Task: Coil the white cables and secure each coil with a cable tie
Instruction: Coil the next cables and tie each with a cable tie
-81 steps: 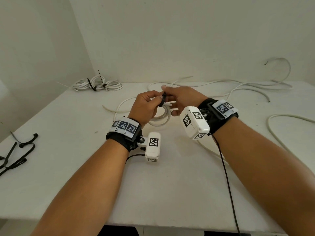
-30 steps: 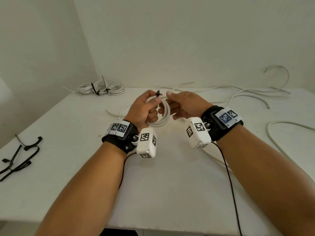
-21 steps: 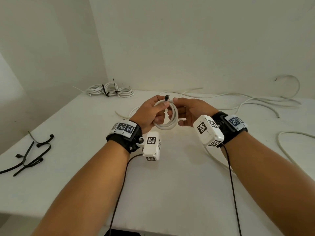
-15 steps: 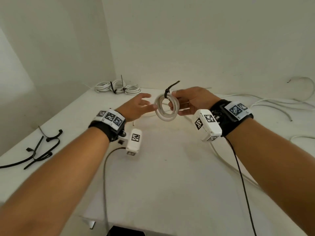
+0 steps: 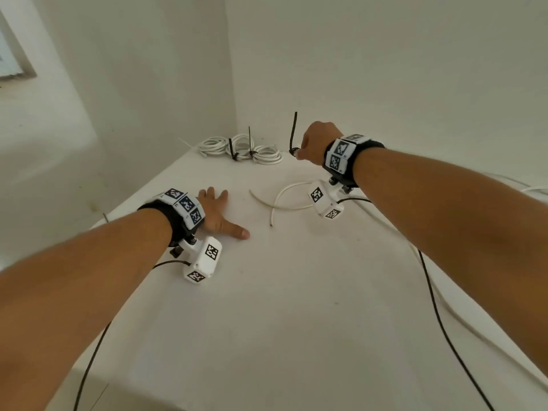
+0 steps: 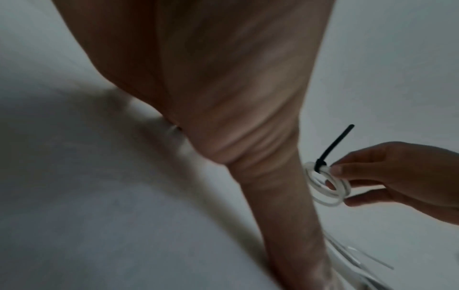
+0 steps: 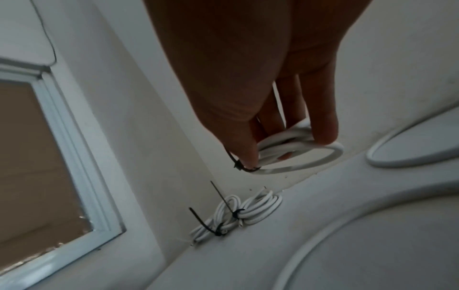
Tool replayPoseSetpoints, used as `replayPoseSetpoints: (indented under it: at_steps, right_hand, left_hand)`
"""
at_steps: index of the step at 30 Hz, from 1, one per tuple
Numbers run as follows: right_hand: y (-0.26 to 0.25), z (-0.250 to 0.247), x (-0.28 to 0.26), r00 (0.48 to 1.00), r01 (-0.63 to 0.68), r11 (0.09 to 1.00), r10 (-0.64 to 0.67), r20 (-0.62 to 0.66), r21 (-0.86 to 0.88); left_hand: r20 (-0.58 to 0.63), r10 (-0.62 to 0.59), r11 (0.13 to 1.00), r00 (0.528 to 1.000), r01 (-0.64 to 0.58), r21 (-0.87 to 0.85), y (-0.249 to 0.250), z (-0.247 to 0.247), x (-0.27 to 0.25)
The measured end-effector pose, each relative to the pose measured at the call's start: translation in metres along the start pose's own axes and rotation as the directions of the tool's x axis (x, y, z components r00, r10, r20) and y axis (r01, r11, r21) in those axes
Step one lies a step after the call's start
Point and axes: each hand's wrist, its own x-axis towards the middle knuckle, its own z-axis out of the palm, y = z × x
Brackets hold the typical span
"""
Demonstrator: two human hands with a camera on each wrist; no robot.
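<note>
My right hand (image 5: 299, 152) is raised over the far side of the table and pinches a small coil of white cable (image 7: 298, 151) between thumb and fingers. A black cable tie (image 5: 293, 129) binds that coil, and its tail sticks straight up. In the left wrist view the same coil (image 6: 327, 184) and tie (image 6: 332, 149) hang from the right hand. In the head view the hand hides most of the coil. My left hand (image 5: 219, 209) lies flat on the white table (image 5: 296, 292), fingers spread, holding nothing.
A pile of tied white coils (image 5: 243, 148) lies in the back corner against the wall, just left of my right hand; it shows in the right wrist view too (image 7: 238, 213). Loose white cable ends (image 5: 281, 203) cross between my hands. More loose cable (image 7: 410, 153) lies to the right.
My left hand let go of the coil and dropped flat onto the table. My right hand carried the tied coil back and left toward the pile. My view swung left.
</note>
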Motion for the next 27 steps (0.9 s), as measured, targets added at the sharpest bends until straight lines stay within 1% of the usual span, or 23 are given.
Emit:
replayPoseSetpoints:
  at_steps: [2,4,8,10,15,19,23,25,27]
  right_hand:
    - [-0.002,0.009,0.022,1.0,-0.003,1.0,0.004,0.023,-0.021]
    - [-0.002,0.018,0.041,1.0,-0.012,1.0,0.012,0.015,-0.022]
    - [0.002,0.032,0.072,0.998,-0.031,0.997,0.034,0.043,-0.068]
    - [0.0,0.035,0.077,0.995,-0.059,0.997,0.063,0.079,-0.052]
    - [0.004,0.057,0.091,0.994,-0.081,0.997,0.081,0.074,0.0]
    - [0.003,0.068,0.098,0.994,-0.064,0.998,0.065,0.083,-0.014]
    - [0.005,0.075,0.1,0.991,-0.076,0.997,0.077,0.114,-0.011]
    - [0.005,0.074,0.098,0.991,-0.07,0.997,0.074,0.113,-0.038]
    - [0.003,0.069,0.092,0.987,-0.05,0.997,0.058,0.149,-0.061]
  left_hand:
    - [0.012,0.003,1.0,1.0,-0.003,-0.027,-0.001,0.002,0.001]
    - [0.029,0.009,0.999,1.0,-0.008,-0.05,-0.001,0.003,0.001]
    - [0.065,0.014,0.999,0.998,-0.011,-0.048,-0.002,0.003,0.003]
    - [0.074,0.015,0.999,0.997,-0.012,-0.047,-0.002,0.003,0.004]
    - [0.087,0.021,0.999,0.996,-0.017,-0.048,-0.004,0.003,0.008]
    - [0.08,0.019,0.999,0.997,-0.016,-0.038,-0.003,0.004,0.008]
    - [0.081,0.017,0.999,0.997,-0.014,-0.038,-0.003,0.003,0.007]
    - [0.081,0.016,0.999,0.997,-0.013,-0.039,-0.003,0.003,0.007]
    - [0.078,0.013,0.999,0.997,-0.01,-0.037,-0.003,0.003,0.005]
